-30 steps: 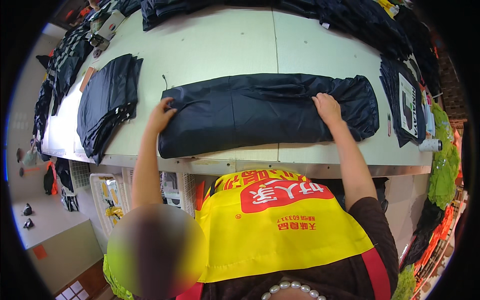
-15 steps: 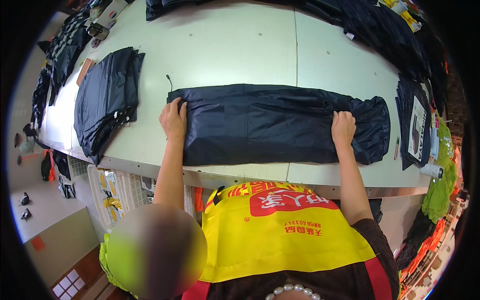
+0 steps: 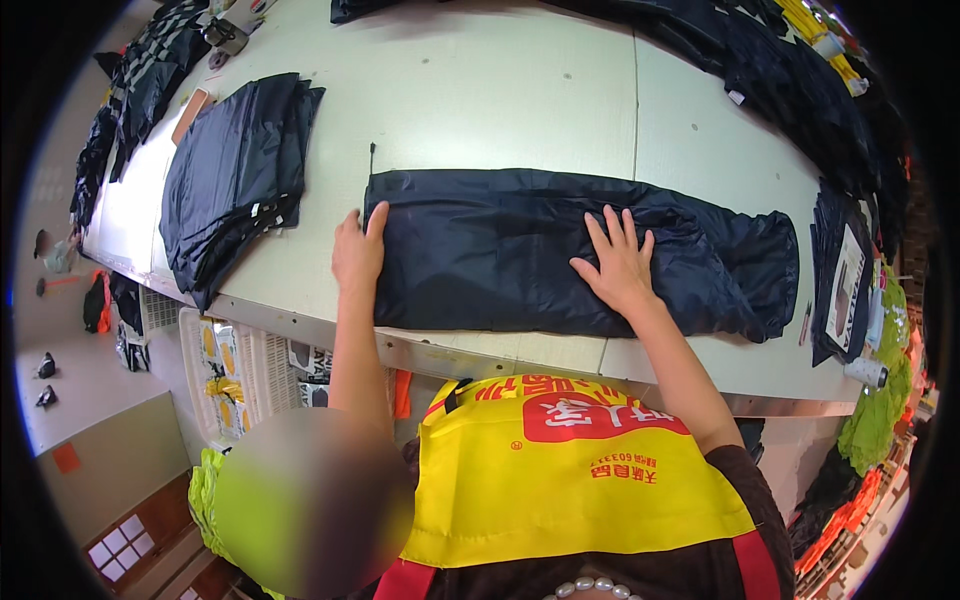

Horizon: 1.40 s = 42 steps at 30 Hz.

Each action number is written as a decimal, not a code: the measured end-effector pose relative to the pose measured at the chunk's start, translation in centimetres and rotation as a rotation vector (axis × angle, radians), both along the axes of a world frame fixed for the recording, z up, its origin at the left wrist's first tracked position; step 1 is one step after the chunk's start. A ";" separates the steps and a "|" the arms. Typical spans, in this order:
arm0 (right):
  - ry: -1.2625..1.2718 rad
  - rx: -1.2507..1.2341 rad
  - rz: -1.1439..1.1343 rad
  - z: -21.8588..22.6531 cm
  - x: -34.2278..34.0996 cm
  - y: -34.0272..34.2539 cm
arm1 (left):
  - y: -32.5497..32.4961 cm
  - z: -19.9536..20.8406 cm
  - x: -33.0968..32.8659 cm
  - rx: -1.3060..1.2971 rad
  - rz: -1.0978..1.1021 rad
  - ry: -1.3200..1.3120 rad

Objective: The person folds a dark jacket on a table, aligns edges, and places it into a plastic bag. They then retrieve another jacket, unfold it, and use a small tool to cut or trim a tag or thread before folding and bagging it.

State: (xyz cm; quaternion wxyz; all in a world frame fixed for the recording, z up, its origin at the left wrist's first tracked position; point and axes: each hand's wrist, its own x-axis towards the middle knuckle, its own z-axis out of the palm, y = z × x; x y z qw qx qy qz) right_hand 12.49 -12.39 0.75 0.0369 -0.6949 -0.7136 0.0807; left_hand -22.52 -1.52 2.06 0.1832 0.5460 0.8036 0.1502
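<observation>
The right hand [image 3: 618, 265] has slid from the far right end of the dark garment [image 3: 570, 250] toward its middle. It lies flat there, fingers spread, gripping nothing. The left hand [image 3: 357, 250] rests open on the garment's left edge, on the table [image 3: 500, 100].

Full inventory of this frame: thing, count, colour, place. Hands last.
Folded garment: 1, dark navy, laid lengthwise on the table, near its front edge.
Stack of folded garments: 1 stack, dark navy, left on the table.
Dark garments pile: count unclear, dark navy, along the far right of the table.
Packaged garments: count unclear, dark with a white card, right end of the table.
Table: 1, pale grey-white.
Crate: 1, white, under the table, lower left.
Apron: 1, yellow with a red patch, on the person.
Left hand: flat, at the garment's left end.
Right hand: flat, fingers spread, on the garment's middle.
</observation>
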 end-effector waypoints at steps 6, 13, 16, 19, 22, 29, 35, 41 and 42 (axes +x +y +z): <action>0.402 0.256 0.462 6.3 -9.9 1.4 | -2.6 1.1 -2.3 -0.266 -0.043 -0.356; 0.185 0.143 0.531 -0.9 -12.0 1.6 | -1.6 2.7 -2.1 -0.382 -0.068 -1.267; 0.159 0.100 0.543 -1.9 -11.4 1.2 | -2.8 6.6 6.3 -0.194 -0.469 -1.288; -0.119 -0.019 0.639 -1.5 -11.2 0.9 | -4.0 2.1 14.1 -0.058 -0.609 -0.632; -0.308 0.228 0.540 -1.3 -9.9 -0.9 | -4.2 1.1 17.4 -0.169 -0.635 -0.618; 0.320 -0.093 0.459 5.9 -3.3 -4.8 | -4.1 -0.8 18.0 -0.122 -0.556 -0.565; 0.464 0.293 0.250 -1.2 -1.1 -2.2 | -4.9 -0.5 17.6 -0.241 -0.498 -0.699; 0.807 -0.430 0.674 5.1 6.3 7.9 | -6.5 0.1 18.7 -0.144 -0.476 -0.468; 0.900 -0.615 0.337 6.6 7.6 11.2 | -7.5 -0.7 18.9 0.116 -0.586 -0.185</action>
